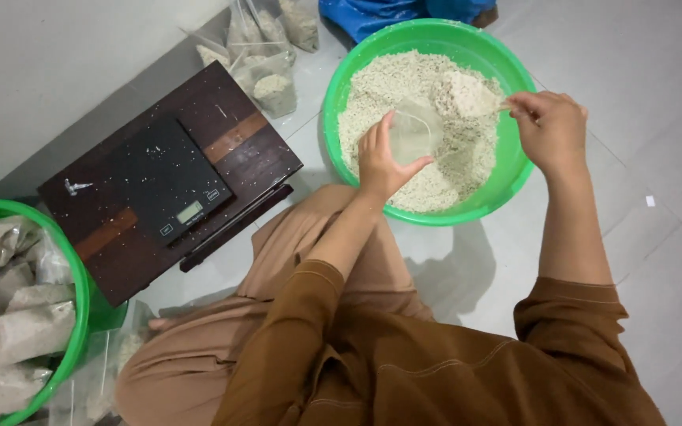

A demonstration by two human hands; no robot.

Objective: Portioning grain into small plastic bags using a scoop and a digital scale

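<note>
Both grips grasping: left hand (380, 162) holds a clear bag (416, 134) beside right hand's (550, 130) heaped scoop (471, 95).

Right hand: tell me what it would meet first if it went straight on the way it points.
The right hand points left; first comes the heaped scoop it holds, then probably the clear bag, though depth is unclear.

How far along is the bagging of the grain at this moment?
Done: filled bags lie in the basin on the left and by the wall. In hand: the left hand holds a clear bag open while the right hand brings a scoop. Left: the big green basin holds much grain, and the scale is bare.
</note>
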